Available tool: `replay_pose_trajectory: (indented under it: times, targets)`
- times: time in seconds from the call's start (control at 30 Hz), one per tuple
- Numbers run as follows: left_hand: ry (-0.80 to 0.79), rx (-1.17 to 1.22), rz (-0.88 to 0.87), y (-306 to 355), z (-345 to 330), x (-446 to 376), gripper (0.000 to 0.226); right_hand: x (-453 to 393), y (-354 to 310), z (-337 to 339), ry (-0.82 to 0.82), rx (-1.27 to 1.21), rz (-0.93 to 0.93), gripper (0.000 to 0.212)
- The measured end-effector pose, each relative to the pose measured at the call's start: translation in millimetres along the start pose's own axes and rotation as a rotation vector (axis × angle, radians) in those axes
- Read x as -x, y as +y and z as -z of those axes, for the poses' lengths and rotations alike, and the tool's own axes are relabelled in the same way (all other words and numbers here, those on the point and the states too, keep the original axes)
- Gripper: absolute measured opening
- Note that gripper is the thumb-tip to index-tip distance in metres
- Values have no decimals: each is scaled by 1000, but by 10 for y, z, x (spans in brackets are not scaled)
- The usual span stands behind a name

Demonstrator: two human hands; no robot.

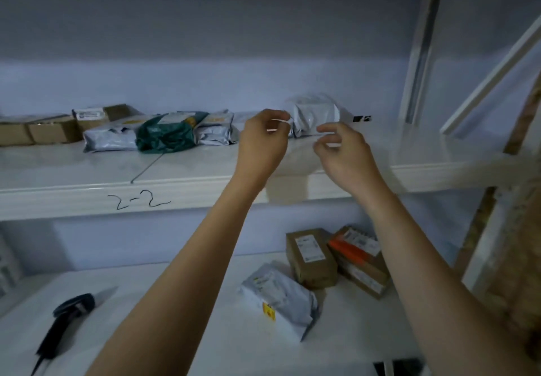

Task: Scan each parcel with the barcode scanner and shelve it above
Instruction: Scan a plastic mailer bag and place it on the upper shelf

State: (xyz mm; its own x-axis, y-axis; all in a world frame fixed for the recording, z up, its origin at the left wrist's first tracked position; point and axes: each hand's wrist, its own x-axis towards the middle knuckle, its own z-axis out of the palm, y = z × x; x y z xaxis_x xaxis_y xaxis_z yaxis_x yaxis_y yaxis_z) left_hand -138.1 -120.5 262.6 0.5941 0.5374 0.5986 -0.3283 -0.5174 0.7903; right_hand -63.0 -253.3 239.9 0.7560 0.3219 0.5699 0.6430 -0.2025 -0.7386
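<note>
Hands raised to the upper shelf (205, 168): left hand (263, 141) and right hand (342, 153) (fingers loosely curled, empty) beside grey parcel (316, 118).

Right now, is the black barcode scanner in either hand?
No, the black barcode scanner lies on the lower white shelf, while the left hand and right hand are up at the grey plastic parcel.

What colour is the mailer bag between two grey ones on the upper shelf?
Dark green mailer bag, clearest in the head view.
</note>
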Motion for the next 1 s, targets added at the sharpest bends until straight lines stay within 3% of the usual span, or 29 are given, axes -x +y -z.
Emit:
replay_pose_trajectory:
  times: [0.17, 0.3, 0.6, 0.73, 1.0]
  targets:
    - [6, 155, 58, 155, 116, 568, 21, 446, -104, 136, 25, -48, 62, 23]
    - [-100, 144, 133, 24, 132, 1105, 30, 862, 27, 209, -9, -41, 81, 14]
    - [-69, 64, 654, -1147, 73, 1709, 23, 1376, 969, -278, -240, 78, -187, 12]
    - [-70, 120, 863, -1674, 123, 1777, 19, 1364, 1328, -632, -342, 206, -284, 22]
    - [-86, 171, 1099, -2668, 339, 1629, 16, 1231, 1945, -1477, -598, 284, -548, 28]
